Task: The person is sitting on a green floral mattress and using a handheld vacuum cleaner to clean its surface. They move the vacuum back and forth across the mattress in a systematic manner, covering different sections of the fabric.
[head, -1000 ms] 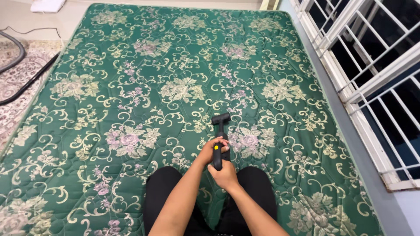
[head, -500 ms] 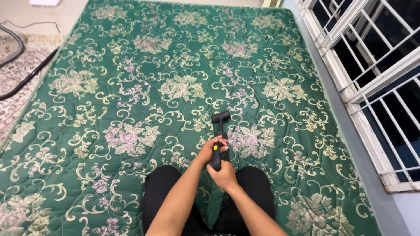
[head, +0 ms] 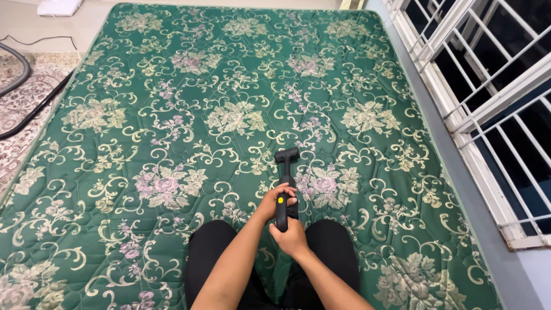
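Two hands (head: 282, 215) grip one black vacuum nozzle (head: 284, 181) on one green mattress (head: 172, 115).

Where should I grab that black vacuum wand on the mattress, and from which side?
Probably grip the black vacuum wand on its thick lower handle, coming from the near end. The left hand and right hand already wrap it there. Its nozzle head points away and rests on the green floral mattress, so that end is best left free.

You are in a bedroom at home.
A big green flowered mattress (head: 241, 132) lies all around your hands (head: 284, 221); a patterned rug (head: 26, 109) is far off to their left, and a white barred window (head: 488, 86) to their right.
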